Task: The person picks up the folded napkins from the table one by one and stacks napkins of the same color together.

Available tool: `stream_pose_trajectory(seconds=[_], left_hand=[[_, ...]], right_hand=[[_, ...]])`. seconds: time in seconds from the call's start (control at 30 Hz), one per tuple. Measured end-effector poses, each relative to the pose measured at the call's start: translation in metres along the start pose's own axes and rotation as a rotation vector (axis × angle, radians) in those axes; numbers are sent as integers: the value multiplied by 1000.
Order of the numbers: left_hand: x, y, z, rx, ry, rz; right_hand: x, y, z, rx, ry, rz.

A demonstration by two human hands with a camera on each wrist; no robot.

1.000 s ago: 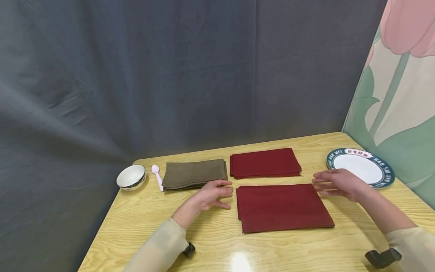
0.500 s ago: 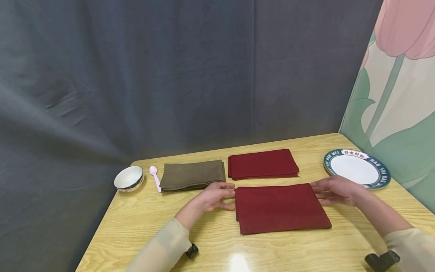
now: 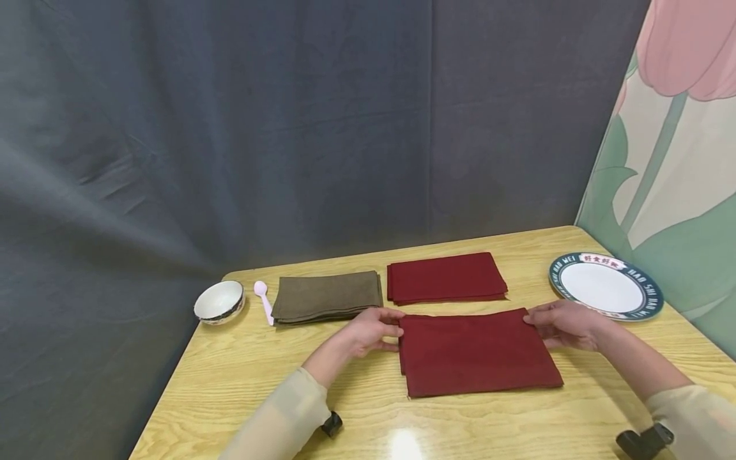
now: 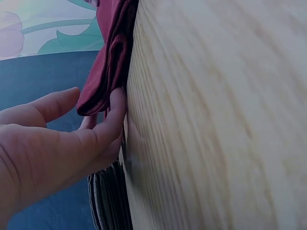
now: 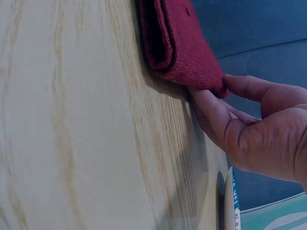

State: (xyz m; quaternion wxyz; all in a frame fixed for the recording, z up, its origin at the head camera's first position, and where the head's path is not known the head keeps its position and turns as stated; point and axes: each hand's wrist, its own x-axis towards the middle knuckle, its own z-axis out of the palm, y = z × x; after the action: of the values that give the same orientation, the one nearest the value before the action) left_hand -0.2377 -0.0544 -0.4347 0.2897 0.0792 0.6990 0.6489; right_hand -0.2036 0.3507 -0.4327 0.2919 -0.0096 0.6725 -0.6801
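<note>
Big yellow worktop [image 3: 241,377] is pretty slick, so the near red cloth [image 3: 477,351] lying mid-worktop could slide or bunch. It's folded in layers, so only the top ply might come up. Left hand [image 3: 368,332] and right hand [image 3: 566,322] each pinch a far corner between thumb and fingers [image 5: 211,115]; uneven pull skews it.

A light yellow wooden table [image 3: 241,377] with visible grain stands against a dark grey-blue fabric backdrop [image 3: 259,128] that hangs in soft creases. To the right rises a panel painted with a pink tulip and green leaves [image 3: 673,147]. A bright overhead light reflects off the tabletop's near edge.
</note>
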Motion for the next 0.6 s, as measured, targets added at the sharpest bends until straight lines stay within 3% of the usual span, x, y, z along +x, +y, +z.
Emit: stream_pose_trajectory(seconds=[0.2,0.37,0.6], left_hand=[[1,-2,4,46,14,29],[5,-7,9,124,76,58],[6,-9,14,77,122,62]], right_hand=[[0,2,0,-20,25,5],[1,3,2,-44,30,-3],[4,5,1,-44,42,-9]])
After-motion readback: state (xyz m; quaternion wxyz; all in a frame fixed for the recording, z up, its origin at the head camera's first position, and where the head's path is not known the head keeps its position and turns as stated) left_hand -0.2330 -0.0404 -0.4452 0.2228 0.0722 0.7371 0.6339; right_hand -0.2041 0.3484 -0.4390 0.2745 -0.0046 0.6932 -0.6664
